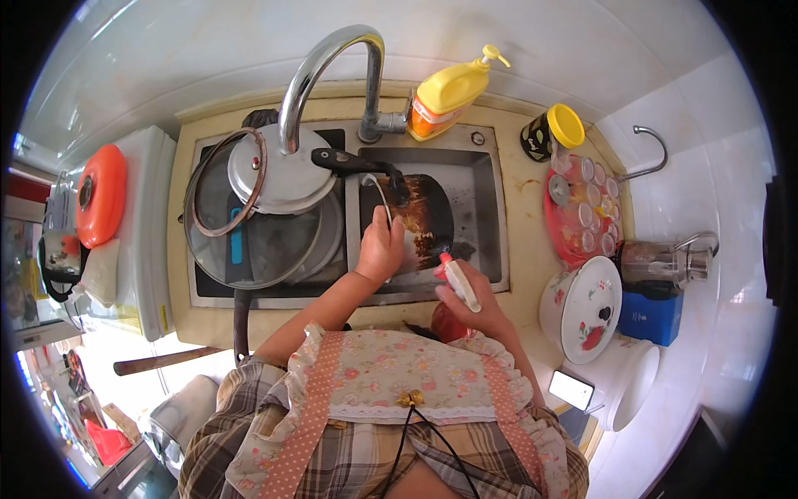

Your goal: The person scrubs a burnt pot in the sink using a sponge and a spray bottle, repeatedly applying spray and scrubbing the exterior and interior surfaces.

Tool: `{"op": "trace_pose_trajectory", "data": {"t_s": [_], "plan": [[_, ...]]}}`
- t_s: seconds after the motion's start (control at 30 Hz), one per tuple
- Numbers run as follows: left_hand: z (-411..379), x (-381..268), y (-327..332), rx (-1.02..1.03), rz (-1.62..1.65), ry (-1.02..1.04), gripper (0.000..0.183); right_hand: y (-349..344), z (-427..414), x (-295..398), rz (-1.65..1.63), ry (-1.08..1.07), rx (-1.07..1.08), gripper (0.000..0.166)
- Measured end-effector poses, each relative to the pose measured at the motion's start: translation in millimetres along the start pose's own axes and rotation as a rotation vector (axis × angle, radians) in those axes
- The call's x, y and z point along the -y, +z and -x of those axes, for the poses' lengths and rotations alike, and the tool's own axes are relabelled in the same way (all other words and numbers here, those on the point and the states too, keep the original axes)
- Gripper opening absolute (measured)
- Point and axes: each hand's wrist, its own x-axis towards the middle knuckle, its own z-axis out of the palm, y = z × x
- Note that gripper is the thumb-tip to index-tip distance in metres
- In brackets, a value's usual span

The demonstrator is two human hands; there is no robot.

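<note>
My left hand [380, 244] grips the pale rim of a pot [419, 218] tipped onto its side in the right basin of the steel sink [486, 187]. Dark, brown-streaked burnt patches cover the pot's outside, and its black handle [349, 162] points left over the basin divider. In my right hand [477, 296] is a spray bottle with a red and white trigger head [460, 285]; its nozzle faces the pot from close by. The bottle's red body [449, 323] is partly hidden by my hand and apron. Whitish foam lies on the basin floor.
A pressure cooker lid [280, 174] and a glass lid [274, 256] lie over the left basin, under the curved tap [299, 81]. Behind stands a yellow pump bottle [449, 96]. Right are a cup tray [555, 234], an enamel pot [555, 299] and a phone [572, 390].
</note>
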Motion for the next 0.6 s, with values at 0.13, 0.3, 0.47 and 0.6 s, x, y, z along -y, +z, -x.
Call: {"op": "trace_pose_trajectory", "data": {"t_s": [0.13,0.3,0.47,0.6], "plan": [[5.7,-0.8,-8.0,0.015,-0.003,-0.003,0.018,12.6,-5.2,-3.5,0.083,-0.102,0.007,0.028],[10.7,1.9,-17.0,0.052,0.021,-0.045,0.018,17.2,-5.6,1.4,0.162,-0.087,0.033,0.026],[13.3,2.1,-20.5,0.012,0.063,0.017,0.017,19.4,-3.9,5.0,0.14,-0.059,0.025,0.024],[15.8,5.0,-21.6,0.001,0.073,0.031,0.016,20.3,-2.9,4.8,0.138,-0.047,-0.003,0.022]]}}
